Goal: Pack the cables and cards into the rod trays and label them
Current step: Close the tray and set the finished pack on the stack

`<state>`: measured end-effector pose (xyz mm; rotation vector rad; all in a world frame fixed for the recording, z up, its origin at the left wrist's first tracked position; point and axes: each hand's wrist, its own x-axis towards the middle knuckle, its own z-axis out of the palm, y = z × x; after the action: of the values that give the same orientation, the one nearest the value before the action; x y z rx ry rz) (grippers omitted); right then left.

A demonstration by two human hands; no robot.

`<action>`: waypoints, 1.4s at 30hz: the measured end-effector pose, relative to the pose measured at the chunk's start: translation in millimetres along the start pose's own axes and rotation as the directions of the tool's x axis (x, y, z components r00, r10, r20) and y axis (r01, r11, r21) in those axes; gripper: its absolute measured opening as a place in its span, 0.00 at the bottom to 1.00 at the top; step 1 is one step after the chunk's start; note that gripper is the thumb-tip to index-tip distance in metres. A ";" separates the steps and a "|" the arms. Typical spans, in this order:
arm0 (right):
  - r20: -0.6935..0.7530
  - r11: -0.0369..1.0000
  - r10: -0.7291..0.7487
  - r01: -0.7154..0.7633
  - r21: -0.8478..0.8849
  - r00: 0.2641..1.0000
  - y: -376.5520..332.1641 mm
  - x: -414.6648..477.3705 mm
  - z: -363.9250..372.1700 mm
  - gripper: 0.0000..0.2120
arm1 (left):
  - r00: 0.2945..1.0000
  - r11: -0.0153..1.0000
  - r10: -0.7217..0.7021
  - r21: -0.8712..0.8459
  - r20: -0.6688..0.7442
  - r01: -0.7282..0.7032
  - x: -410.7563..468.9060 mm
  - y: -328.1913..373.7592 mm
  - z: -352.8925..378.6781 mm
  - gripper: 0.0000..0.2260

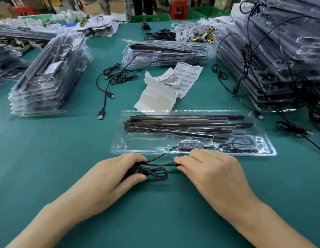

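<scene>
Your left hand [118, 173] is curled around a small coil of black cable [155, 173], pinching the loops together just above the green surface [48, 149]. Your right hand [207, 169] pinches the cable's plug end between thumb and fingertips, so a short stretch of cable runs between your two hands. Another strand leads from your left hand up into the clear plastic tray [270, 149] lying just beyond your knuckles. That tray holds black rods [188, 122] along its far side and a small black controller [190, 145] in its near compartment. Behind the tray lie sheets of barcode labels [188, 76] and white backing paper [155, 99]. Loose cables with flat plugs [109, 90] lie to the left of the paper. Stacks of filled trays [48, 77] stand at left, centre and right.
</scene>
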<state>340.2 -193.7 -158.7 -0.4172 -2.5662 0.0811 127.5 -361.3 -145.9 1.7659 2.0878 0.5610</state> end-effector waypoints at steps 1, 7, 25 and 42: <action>-0.012 1.000 -0.016 0.016 0.000 1.000 -1.0 2.2 1.0 0.02 | 1.000 1.000 0.011 0.001 0.006 -0.011 0.6 -0.7 -1.3 0.15; -0.015 0.994 -0.103 0.103 -0.024 0.995 -10.2 11.8 8.3 0.04 | 0.997 0.992 0.077 0.095 0.025 -0.079 5.1 0.8 -13.8 0.18; 0.116 0.989 -0.073 0.057 0.133 0.991 -26.9 18.5 7.7 0.15 | 0.993 0.932 0.057 0.351 0.102 -0.089 6.5 8.9 -5.3 0.24; 0.117 0.974 -0.197 0.208 -0.093 0.973 -25.9 22.9 25.1 0.17 | 0.969 0.901 0.209 0.411 -0.134 -0.138 14.5 13.1 4.1 0.17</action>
<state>301.5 -210.6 -165.2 -0.1913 -2.7123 -0.1081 138.3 -344.8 -142.9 2.2211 2.3061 0.3626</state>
